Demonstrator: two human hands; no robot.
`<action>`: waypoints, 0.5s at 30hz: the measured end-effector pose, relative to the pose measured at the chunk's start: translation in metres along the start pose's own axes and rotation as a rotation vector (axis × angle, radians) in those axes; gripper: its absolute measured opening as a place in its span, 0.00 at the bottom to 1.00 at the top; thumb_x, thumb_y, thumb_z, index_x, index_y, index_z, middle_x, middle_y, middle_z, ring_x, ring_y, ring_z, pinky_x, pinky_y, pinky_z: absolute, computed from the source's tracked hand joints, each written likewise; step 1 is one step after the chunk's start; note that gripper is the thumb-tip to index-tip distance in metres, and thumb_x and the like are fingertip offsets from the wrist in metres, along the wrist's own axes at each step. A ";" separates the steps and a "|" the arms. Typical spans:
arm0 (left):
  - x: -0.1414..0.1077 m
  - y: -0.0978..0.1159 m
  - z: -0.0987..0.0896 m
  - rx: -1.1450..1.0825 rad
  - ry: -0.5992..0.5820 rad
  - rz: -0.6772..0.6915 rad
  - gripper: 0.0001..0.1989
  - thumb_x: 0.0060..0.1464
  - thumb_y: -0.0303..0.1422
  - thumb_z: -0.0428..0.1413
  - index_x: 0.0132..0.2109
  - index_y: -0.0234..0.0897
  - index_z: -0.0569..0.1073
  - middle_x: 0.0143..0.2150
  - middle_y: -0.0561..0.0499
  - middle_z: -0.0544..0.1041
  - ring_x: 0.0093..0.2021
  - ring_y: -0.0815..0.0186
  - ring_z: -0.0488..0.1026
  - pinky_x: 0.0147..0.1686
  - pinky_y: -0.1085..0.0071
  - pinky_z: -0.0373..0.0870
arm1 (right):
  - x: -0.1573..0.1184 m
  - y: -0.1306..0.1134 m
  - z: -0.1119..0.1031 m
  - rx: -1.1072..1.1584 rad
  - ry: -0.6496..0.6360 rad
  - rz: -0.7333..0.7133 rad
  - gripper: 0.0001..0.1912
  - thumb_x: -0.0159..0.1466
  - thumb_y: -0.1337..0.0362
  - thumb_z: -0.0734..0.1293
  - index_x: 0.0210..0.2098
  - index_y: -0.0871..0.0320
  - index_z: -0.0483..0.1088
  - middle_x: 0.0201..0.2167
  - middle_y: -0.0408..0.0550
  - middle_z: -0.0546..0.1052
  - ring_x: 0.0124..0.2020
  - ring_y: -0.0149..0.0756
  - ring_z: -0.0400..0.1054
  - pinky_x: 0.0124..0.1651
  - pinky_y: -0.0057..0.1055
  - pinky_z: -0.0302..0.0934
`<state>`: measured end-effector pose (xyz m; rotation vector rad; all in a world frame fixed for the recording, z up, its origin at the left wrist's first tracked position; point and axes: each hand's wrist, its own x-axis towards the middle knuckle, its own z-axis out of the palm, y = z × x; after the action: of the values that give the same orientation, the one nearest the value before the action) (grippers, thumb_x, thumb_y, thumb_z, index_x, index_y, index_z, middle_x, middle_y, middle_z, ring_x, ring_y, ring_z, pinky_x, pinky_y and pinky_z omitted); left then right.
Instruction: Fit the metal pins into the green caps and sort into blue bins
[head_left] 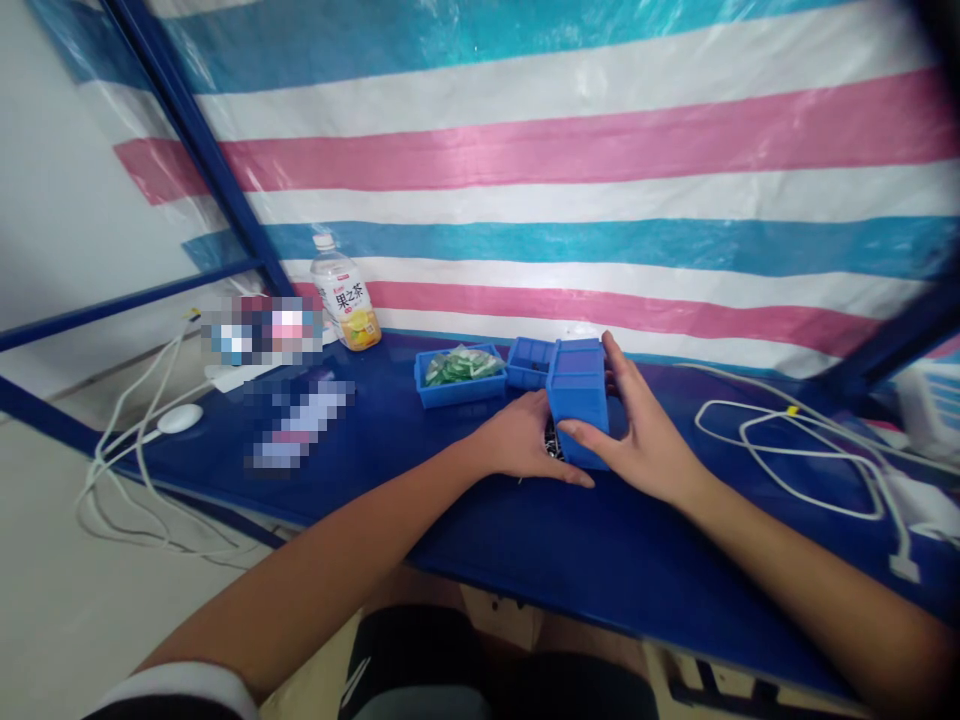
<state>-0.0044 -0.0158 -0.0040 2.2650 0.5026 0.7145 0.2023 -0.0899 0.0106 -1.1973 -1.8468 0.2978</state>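
My right hand (637, 435) grips a small blue plastic bin (577, 385), thumb on the near side and fingers round the far side. The bin is tipped up, with its ribbed base facing me. My left hand (517, 435) is cupped low beside it, thumb spread away from the fingers. Small shiny metal pieces (553, 440), too small to name, show between that hand and the bin. Just behind sits another blue bin (529, 350), partly hidden. Left of it, a blue tray (463, 393) holds green pieces in clear plastic (463, 365).
On the blue tabletop (390, 450), a drink bottle (349, 300) stands at the back left. White cables lie at right (810, 450) and hang at left (139, 450). A striped plastic sheet (525, 160) backs the table, with blue frame posts (202, 140) alongside.
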 end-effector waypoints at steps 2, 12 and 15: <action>0.000 -0.001 0.001 -0.006 -0.006 0.012 0.57 0.38 0.55 0.77 0.73 0.44 0.67 0.72 0.38 0.70 0.73 0.38 0.66 0.72 0.40 0.61 | 0.000 0.001 0.005 -0.010 0.002 -0.010 0.60 0.68 0.44 0.73 0.82 0.44 0.30 0.73 0.60 0.60 0.72 0.64 0.59 0.71 0.66 0.59; 0.000 -0.005 0.003 -0.021 0.008 0.095 0.50 0.41 0.52 0.77 0.68 0.42 0.71 0.69 0.41 0.75 0.72 0.43 0.68 0.75 0.46 0.59 | 0.002 -0.005 0.009 -0.095 -0.022 -0.048 0.55 0.71 0.43 0.68 0.82 0.44 0.29 0.72 0.60 0.58 0.73 0.64 0.57 0.73 0.69 0.54; 0.001 -0.006 0.003 -0.027 -0.003 0.083 0.49 0.40 0.51 0.77 0.68 0.43 0.72 0.68 0.42 0.76 0.72 0.43 0.68 0.75 0.46 0.59 | 0.003 -0.004 0.010 -0.083 -0.029 -0.064 0.55 0.71 0.43 0.68 0.82 0.43 0.30 0.74 0.59 0.56 0.74 0.64 0.55 0.74 0.69 0.53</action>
<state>-0.0024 -0.0129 -0.0094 2.2719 0.3970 0.7540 0.1913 -0.0866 0.0086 -1.1923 -1.9348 0.2049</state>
